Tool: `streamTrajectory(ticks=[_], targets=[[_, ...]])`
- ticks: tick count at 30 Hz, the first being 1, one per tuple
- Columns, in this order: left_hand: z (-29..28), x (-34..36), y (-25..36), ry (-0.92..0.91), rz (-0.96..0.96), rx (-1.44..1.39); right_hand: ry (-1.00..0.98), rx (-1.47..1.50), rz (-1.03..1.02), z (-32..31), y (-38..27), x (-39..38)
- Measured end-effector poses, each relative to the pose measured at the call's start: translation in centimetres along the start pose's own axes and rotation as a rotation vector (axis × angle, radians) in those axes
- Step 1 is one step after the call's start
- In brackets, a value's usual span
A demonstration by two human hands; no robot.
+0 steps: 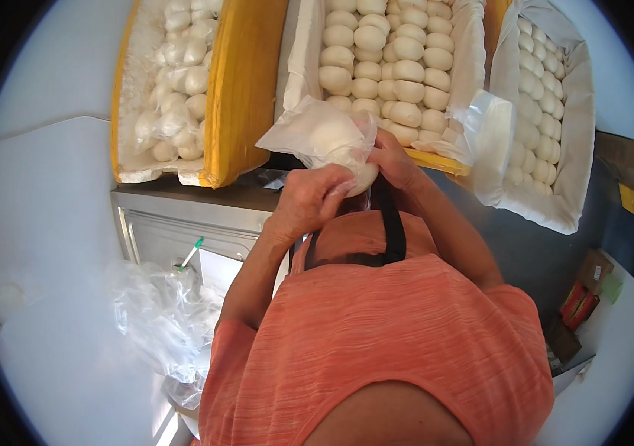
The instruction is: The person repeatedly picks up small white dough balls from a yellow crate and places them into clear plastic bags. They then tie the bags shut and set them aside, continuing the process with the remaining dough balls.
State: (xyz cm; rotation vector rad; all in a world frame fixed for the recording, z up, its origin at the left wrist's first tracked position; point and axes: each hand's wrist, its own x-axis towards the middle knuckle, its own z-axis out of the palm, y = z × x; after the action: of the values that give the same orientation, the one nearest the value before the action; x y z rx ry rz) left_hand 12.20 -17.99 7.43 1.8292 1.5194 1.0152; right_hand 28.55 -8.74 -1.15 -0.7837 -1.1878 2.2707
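A clear plastic bag [280, 135] with white steamed buns [335, 139] inside is held up in front of my chest. My left hand [311, 195] closes on the bag's near left edge, thumb and fingers pinched together. On the other side my right hand [393, 157] grips the bag too, its fingers partly hidden behind the plastic and a bun. Just beyond the bag stands a yellow crate lined with white cloth [467, 44], filled with rows of loose white buns [408, 70].
At the left, a yellow foam box [239, 97] contains bagged buns [176, 119]. Another cloth-lined crate [576, 149] of buns stands at the right. Below left are a metal cabinet [183, 227], a green-capped pen [192, 253] and a heap of clear plastic bags [157, 320]. Small boxes [581, 301] sit lower right.
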Motion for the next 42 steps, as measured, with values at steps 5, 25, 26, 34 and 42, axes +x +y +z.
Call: streamTrajectory(ticks=[5,25,26,34,42], targets=[[2.5,-1.4,0.2,0.049,0.157,0.143,0.245,-0.543,0.140,-1.6,-0.2,0.7],[0.7,4.4,-7.2,0.353,-0.765,-1.087,-0.190,-2.214,-0.706,-5.1,-8.7,-0.6],[0.4,4.5,-7.1,0.356,-0.714,-1.020,-0.227,-2.158,-0.797,-4.4,-9.4,-0.4],[-2.6,5.2,-5.1,0.443,-0.528,-0.815,-0.290,-2.104,-0.886,-3.4,-11.3,0.4],[-3.3,4.9,-4.8,0.425,-0.409,-0.814,-0.435,-2.174,-0.728,-2.0,-12.4,-0.8]])
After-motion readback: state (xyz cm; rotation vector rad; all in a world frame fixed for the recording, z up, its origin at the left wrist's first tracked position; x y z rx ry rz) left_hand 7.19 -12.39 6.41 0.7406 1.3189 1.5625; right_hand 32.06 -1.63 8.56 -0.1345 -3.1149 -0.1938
